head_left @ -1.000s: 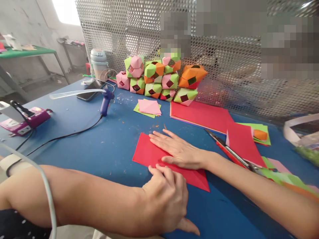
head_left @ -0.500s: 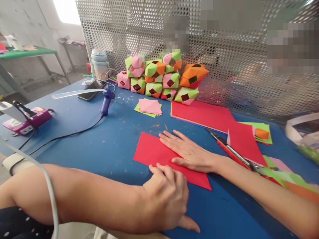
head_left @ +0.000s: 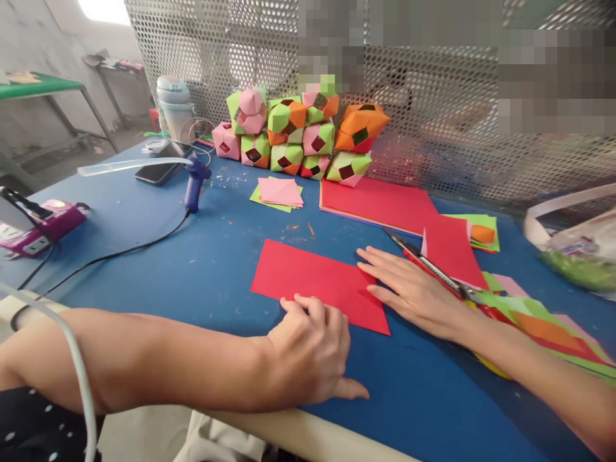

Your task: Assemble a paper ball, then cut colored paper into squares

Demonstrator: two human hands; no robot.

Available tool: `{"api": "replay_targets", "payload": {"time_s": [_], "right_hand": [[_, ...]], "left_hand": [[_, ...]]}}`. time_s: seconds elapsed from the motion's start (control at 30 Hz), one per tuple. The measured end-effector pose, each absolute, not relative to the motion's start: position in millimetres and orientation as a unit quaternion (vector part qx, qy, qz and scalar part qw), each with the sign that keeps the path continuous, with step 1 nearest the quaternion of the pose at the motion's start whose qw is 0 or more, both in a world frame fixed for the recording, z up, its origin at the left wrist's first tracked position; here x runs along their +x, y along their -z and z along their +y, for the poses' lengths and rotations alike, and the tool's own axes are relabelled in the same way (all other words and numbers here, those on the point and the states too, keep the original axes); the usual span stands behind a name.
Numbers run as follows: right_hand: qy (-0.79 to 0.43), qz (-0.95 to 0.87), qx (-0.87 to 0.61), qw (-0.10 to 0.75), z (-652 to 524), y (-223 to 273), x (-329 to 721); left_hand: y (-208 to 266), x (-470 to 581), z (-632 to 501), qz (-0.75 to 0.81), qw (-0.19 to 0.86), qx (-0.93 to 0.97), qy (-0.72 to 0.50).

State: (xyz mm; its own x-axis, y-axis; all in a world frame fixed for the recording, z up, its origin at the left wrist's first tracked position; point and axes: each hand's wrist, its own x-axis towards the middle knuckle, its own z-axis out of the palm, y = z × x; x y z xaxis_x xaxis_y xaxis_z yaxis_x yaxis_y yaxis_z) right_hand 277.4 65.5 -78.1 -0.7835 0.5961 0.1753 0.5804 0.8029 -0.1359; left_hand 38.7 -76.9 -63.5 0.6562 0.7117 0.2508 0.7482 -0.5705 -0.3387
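Observation:
A folded red paper rectangle lies flat on the blue table. My left hand rests at its near edge, fingers bent with their tips on the paper and the thumb stretched apart; it is open rather than gripping. My right hand is open and flat, fingers stretched out, its fingertips over the paper's right end. Just behind the right hand lies a red-handled utility knife, partly covered by the hand and wrist. Under the right wrist, yellow-handled scissors show in part.
Stacked red sheets, a loose red piece and coloured scraps lie right. Small pink and green sheets sit ahead, before folded paper balls. Left are a glue gun, phone and purple power strip.
My right hand has slid rightward from the middle of the red paper to its right end. The left hand stays at the near edge. The view has shifted slightly.

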Motion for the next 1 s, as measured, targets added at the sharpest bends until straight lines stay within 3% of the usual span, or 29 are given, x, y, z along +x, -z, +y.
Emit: {"api": "replay_targets", "payload": {"time_s": [0.1,0.23,0.43,0.57,0.67,0.87,1.0], "right_hand": [[-0.032,-0.928,-0.345,0.135,64,68,247],[-0.073,-0.919,-0.375,0.101,72,50,216],[-0.282,-0.862,-0.415,0.077,84,37,207],[-0.47,-0.694,-0.486,0.248,82,44,217],[-0.545,-0.571,-0.498,0.36,73,49,223],[-0.606,-0.497,-0.474,0.402,45,55,220],[-0.648,-0.462,-0.449,0.406,29,56,210]], "left_hand": [[61,37,-78,-0.414,0.209,-0.885,0.044],[60,37,-79,-0.416,0.22,-0.881,0.055],[58,35,-80,-0.405,0.213,-0.886,0.07],[50,29,-69,-0.352,0.163,-0.915,0.109],[44,23,-48,-0.369,0.053,-0.911,0.174],[39,6,1,-0.548,-0.198,-0.676,0.451],[39,2,12,-0.508,-0.442,-0.55,0.495]]}}
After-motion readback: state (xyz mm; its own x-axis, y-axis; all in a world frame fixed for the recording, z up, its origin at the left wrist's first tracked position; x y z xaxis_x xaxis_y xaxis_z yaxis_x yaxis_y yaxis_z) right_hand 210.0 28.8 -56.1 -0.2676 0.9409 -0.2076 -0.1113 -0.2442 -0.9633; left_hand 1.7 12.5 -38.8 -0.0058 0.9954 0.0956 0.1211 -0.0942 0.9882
